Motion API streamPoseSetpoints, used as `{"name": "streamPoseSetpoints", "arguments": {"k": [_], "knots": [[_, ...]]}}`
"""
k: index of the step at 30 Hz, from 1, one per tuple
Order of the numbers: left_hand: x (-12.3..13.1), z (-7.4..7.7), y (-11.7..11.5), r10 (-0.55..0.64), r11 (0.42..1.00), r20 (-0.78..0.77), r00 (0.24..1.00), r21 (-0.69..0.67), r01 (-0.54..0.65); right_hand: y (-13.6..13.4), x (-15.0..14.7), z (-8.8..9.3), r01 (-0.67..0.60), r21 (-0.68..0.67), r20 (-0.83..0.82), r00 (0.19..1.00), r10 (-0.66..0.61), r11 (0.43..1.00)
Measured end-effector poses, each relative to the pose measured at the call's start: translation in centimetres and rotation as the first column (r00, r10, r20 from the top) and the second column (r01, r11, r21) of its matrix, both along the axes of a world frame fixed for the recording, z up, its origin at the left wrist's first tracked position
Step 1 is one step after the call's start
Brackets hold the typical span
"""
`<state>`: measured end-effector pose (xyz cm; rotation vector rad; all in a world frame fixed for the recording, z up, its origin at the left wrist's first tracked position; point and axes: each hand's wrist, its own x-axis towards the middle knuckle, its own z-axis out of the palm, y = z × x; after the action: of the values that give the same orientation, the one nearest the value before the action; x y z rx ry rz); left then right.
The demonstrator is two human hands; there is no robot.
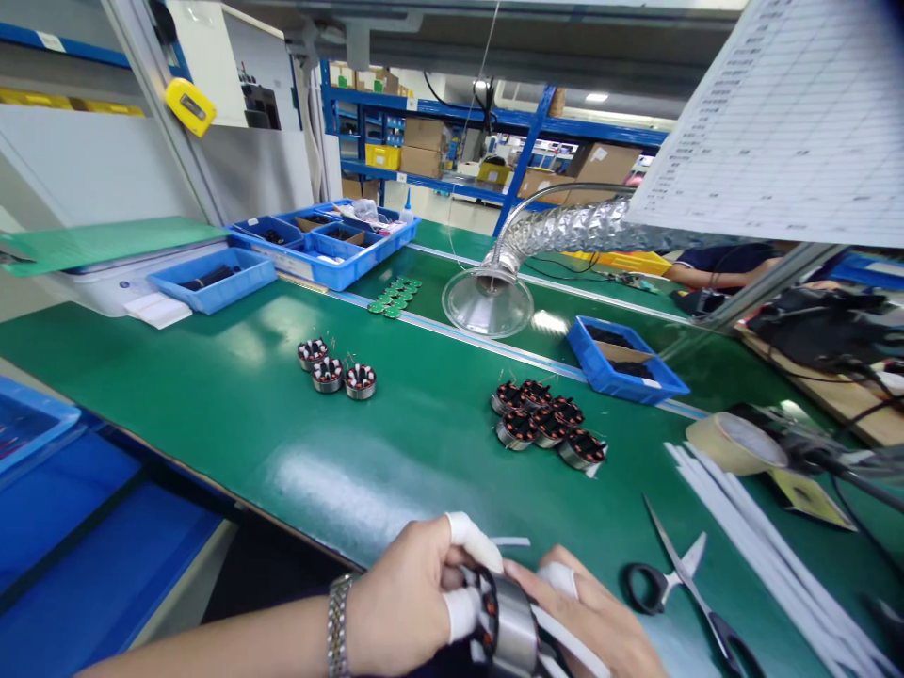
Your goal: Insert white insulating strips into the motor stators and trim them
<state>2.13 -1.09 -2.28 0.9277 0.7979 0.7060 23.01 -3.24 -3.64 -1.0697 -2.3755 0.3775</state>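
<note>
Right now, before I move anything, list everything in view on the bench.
held stator: one, silver, between hands
left stators: three, silver and black, bench centre-left
right stators: about six, silver and black, bench centre-right
scissors: one, black-handled, near right
tape roll: one, tan, far right
white strips: several, white, right
blue trays: three, blue, far side
circuit boards: several, green, far side
left hand: one, white-taped fingers, watch, on stator
right hand: one, white-taped finger, on stator

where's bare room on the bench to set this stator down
Bare green mat lies between the three stators and the larger stator cluster, ahead of your left hand. Another patch sits left of the three. Crowded: the right side, with scissors, white strips, tape roll.
</note>
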Motion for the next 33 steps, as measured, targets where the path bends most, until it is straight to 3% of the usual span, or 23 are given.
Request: {"name": "streamPoseSetpoints", "arguments": {"k": [2,5,9,12,16,22,30,33], "knots": [[-0.8,0.4,0.9,0.077,0.997,0.042,0.996,-0.033,-0.076,0.7,0.2,-0.6,0.097,0.088,0.036,0.994,-0.1,0.991],[-2.5,0.7,2.8,0.284,0.958,0.164,0.945,-0.093,-0.272,1.9,0.5,-1.9,0.225,0.176,0.126,0.96,-0.248,0.958],[-4.0,0.5,3.9,0.445,0.895,0.202,0.873,-0.149,-0.422,2.7,0.0,-3.1,0.255,0.195,0.089,0.957,-0.276,0.947],[-3.9,0.0,3.3,0.387,0.912,0.141,0.911,-0.201,-0.357,2.4,-0.2,-2.3,0.275,0.195,0.001,0.96,-0.281,0.941],[-2.9,-0.5,2.2,0.273,0.935,0.086,0.958,-0.258,-0.243,1.3,0.5,0.4,0.327,0.197,-0.144,0.942,-0.303,0.924],[-2.1,-0.4,1.9,0.177,0.963,0.074,0.981,-0.22,-0.157,-0.3,1.0,2.4,0.335,0.136,-0.264,0.919,-0.292,0.932],[-2.0,0.0,1.7,0.155,0.97,0.108,0.982,-0.207,-0.13,-0.9,0.3,3.1,0.303,0.103,-0.278,0.923,-0.265,0.948],[-1.9,0.1,1.8,0.186,0.956,0.119,0.975,-0.25,-0.152,-1.0,0.5,3.5,0.233,0.103,-0.179,0.961,-0.213,0.967]]}}
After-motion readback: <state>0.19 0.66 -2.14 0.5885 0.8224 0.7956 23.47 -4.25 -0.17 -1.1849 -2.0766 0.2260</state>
